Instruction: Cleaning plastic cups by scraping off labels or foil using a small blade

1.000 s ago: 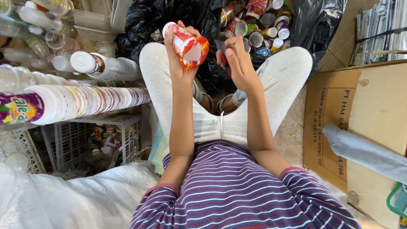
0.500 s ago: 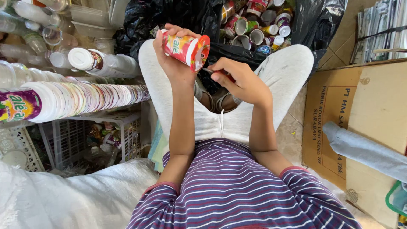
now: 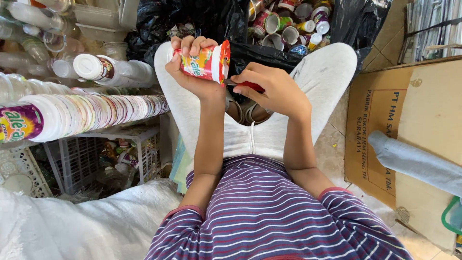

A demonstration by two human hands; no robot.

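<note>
Red and orange plastic: a printed drink cup (image 3: 206,63) is held on its side above the lap, its white rim turned toward the right hand.
Left hand: the left hand (image 3: 192,67) is closed around the cup, fingers (image 3: 188,45) curled over the top and the palm beneath it.
Right hand: the right hand (image 3: 275,89) is closed on a small red tool (image 3: 249,86); only a short red part shows between the fingers, and its kind cannot be told. Its tip lies just beside the cup's rim; contact cannot be confirmed.
Cup position: the cup is seen in front of the knees, over the gap between the pale trousers (image 3: 269,130), near the black bag.
Black bag: a black plastic bag (image 3: 211,19) is seen open beyond the knees, with many used cups (image 3: 288,21) of mixed colours heaped inside it.
Stacked cups: a long nested stack of cups (image 3: 91,115) is laid on its side to the person's left, resting on a white wire crate (image 3: 110,154).
Clear containers: clear plastic bottles and cups (image 3: 53,43) are piled behind the stack.
Cardboard: a flattened brown cardboard box (image 3: 418,130) is seen on the floor to the person's right, with a grey fabric roll (image 3: 414,159) lying across it.
White sack: a white sack (image 3: 72,226) is seen at lower left.
Clothing: a purple striped shirt (image 3: 274,216) is worn.
</note>
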